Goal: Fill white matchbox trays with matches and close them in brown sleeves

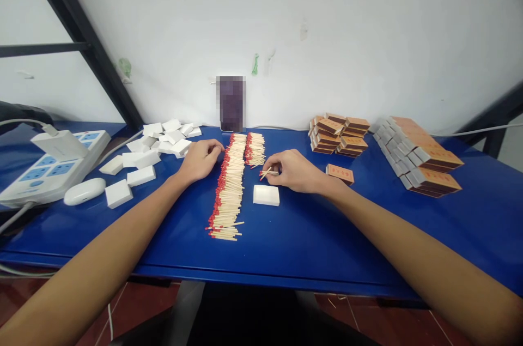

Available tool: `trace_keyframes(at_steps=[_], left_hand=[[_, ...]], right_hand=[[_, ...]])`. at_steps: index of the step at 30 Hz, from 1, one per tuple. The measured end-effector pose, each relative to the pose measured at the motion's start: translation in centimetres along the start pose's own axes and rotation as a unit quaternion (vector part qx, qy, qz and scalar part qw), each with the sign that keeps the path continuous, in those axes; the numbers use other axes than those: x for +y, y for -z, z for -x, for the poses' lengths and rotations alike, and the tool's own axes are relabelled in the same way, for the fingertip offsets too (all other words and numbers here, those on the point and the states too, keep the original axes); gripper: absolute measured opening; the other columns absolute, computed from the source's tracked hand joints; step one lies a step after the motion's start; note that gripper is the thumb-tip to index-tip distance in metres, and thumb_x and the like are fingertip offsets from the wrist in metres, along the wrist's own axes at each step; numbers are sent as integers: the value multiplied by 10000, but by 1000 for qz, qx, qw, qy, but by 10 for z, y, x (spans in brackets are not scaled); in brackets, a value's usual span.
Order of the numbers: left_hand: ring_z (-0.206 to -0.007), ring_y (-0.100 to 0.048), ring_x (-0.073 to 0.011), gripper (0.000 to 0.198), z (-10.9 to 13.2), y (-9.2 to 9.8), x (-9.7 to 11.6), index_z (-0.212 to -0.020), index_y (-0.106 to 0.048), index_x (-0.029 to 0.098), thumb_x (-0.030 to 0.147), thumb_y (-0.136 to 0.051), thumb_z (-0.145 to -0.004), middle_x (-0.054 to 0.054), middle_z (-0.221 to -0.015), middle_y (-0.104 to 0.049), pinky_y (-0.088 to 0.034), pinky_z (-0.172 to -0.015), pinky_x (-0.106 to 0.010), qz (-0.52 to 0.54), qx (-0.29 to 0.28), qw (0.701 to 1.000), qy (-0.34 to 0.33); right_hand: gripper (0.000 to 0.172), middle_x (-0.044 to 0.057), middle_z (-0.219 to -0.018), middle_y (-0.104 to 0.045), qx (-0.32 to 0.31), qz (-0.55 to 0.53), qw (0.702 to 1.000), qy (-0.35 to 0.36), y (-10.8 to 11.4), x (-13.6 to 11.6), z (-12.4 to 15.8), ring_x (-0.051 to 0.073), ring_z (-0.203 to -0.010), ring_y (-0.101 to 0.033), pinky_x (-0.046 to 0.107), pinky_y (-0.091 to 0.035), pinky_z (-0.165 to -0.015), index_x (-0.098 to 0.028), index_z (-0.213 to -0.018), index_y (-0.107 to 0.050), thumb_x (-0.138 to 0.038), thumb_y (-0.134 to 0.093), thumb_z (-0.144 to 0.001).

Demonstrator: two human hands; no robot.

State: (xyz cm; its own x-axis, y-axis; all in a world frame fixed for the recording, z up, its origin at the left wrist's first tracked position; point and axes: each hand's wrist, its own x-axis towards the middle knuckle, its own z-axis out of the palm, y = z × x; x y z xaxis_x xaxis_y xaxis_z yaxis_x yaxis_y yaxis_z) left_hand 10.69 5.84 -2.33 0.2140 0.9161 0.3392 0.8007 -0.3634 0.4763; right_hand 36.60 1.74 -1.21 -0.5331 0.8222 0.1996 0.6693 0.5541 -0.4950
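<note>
In the head view my right hand [296, 171] pinches a few matches [266, 173] between thumb and fingers, just above the blue table. Below it lies a small white matchbox tray [266, 195]; I cannot tell which side faces up. My left hand [200, 161] rests loosely curled beside the far end of a long row of red-headed matches [229, 188], with nothing seen in its fingers. A shorter pile of matches [255, 149] lies between the long row and my right hand, heads mostly to the left.
White trays [141, 159] are heaped at the left, near a power strip [53, 169] and a white oval object [84, 192]. Orange matchboxes [341, 136] and a stacked block of them [429, 144] stand right. One matchbox [340, 174] lies alone. A phone [232, 103] leans on the wall.
</note>
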Motion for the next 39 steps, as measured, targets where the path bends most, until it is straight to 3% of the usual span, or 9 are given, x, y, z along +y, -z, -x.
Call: trace_keyframes(at_steps=[4,10,18,25,30,35,39], left_hand=[[-627,-575,-172,356,0,0,0,-902,-697,166,341,-393,-843,-27,-699,-671,-410,-632,-272,-1,-1,1000,-3],[-637,-581,-176,356,0,0,0,-894,-699,169,342,-389,-855,-27,-695,-673,-413,-634,-272,-3,-1,1000,-6],[-648,-599,-173,337,-1,-1,-3,-892,-700,178,328,-399,-858,-15,-719,-692,-425,-658,-271,2,2,1000,-9],[-619,-584,-172,347,0,0,-2,-900,-701,176,339,-398,-862,-11,-673,-668,-420,-651,-274,6,6,1000,-6],[-614,-575,-169,345,0,-1,-1,-893,-705,167,325,-401,-852,-19,-674,-666,-412,-631,-268,10,8,1000,-9],[-593,-555,-162,346,0,0,-1,-872,-703,154,313,-397,-844,-16,-629,-631,-392,-607,-266,16,29,999,-15],[-594,-539,-153,356,4,7,10,-905,-693,145,332,-391,-872,-12,-642,-612,-389,-619,-273,23,54,997,-50]], right_hand=[[149,-6,-604,-604,-7,-52,999,-15,6,-4,1,101,-565,-482,245,-369,-564,-135,-786,-732,-186,-624,-698],[166,11,-648,-632,-70,-131,989,4,12,-13,6,105,-591,-497,238,-394,-556,-139,-792,-728,-262,-621,-758],[124,-9,-630,-633,-102,-48,992,52,14,-31,14,92,-550,-461,245,-373,-543,-166,-764,-742,-207,-625,-767],[141,20,-771,-726,-82,5,993,80,14,-36,16,118,-636,-585,254,-407,-600,-186,-798,-761,-186,-621,-786],[145,28,-791,-734,-115,-19,990,76,15,-38,17,125,-683,-619,239,-441,-640,-183,-822,-760,-271,-646,-807],[179,19,-746,-689,-37,-6,996,81,18,-32,14,107,-639,-552,245,-399,-625,-164,-795,-731,-262,-586,-832],[230,-22,-576,-568,6,21,1000,2,20,-20,9,90,-530,-438,260,-336,-579,-164,-751,-707,-321,-563,-838]])
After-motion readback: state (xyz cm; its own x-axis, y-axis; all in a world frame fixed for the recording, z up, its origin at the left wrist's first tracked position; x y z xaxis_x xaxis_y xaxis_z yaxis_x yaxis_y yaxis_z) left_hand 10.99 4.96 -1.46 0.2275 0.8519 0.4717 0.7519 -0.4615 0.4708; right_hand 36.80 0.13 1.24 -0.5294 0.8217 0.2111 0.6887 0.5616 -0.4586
